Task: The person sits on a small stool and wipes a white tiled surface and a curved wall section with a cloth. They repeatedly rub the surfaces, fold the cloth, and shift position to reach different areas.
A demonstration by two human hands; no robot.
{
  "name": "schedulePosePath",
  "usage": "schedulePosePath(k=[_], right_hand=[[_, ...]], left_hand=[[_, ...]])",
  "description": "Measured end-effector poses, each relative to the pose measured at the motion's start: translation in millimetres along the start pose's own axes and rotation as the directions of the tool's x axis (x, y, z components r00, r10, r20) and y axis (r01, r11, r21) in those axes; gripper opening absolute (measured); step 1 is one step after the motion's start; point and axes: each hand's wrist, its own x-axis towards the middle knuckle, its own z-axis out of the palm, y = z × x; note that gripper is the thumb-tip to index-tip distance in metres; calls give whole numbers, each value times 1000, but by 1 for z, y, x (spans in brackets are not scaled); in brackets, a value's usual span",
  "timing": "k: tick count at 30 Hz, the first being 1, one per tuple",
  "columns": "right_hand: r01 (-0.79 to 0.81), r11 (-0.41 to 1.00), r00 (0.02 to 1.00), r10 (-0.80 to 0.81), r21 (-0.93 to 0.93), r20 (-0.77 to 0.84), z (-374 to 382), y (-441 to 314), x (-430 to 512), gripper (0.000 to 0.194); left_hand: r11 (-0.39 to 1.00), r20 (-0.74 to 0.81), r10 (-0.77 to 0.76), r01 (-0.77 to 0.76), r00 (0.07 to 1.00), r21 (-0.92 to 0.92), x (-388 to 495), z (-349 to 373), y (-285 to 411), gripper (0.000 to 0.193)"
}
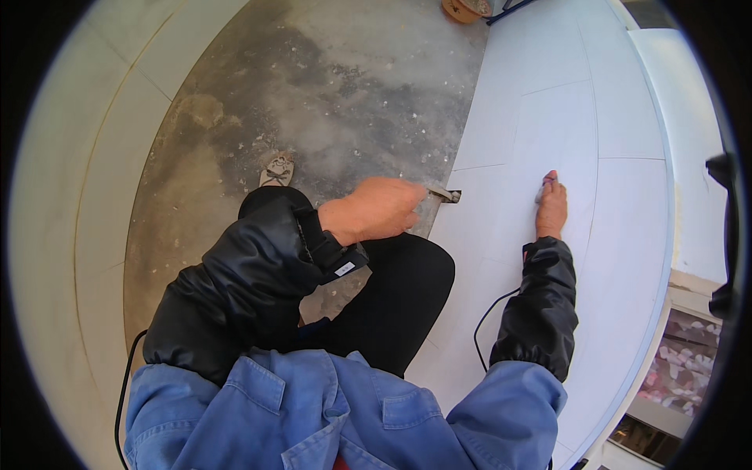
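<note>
My left hand [376, 207] has its fingers curled around the end of a thin, pale, flat piece [439, 192]. The other end of this piece meets a small rectangular opening [452, 197] at the edge of the white panelled surface [546, 123]. Something grey shows inside the opening; what it is, I cannot tell. Farther right, my right hand [552, 205] rests on or just above the white surface. A small greyish thing shows beside its fingers, mostly hidden by them, and whether they grip it is unclear.
Stained bare concrete [329, 111] lies to the left, with my shoe [277, 169] on it. An orange-brown pot [465, 8] stands at the top. A black cable [483, 329] runs by my right sleeve. Pink-and-white patterned material [681, 364] shows at the lower right.
</note>
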Motion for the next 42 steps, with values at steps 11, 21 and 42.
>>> schedulePosePath(k=[11,21,42], right_hand=[[325,925,939,-290,-197,186,58,23,-85,22],[296,869,921,-370,-397,-124,-81,66,-32,25],[364,887,918,-394,-283,-54,64,0,44,19]], left_hand=[[995,145,37,-49,989,85,126,70,7,24],[979,137,105,-127,985,160,117,127,31,22],[997,1,-11,11,1000,71,75,-56,-49,27]])
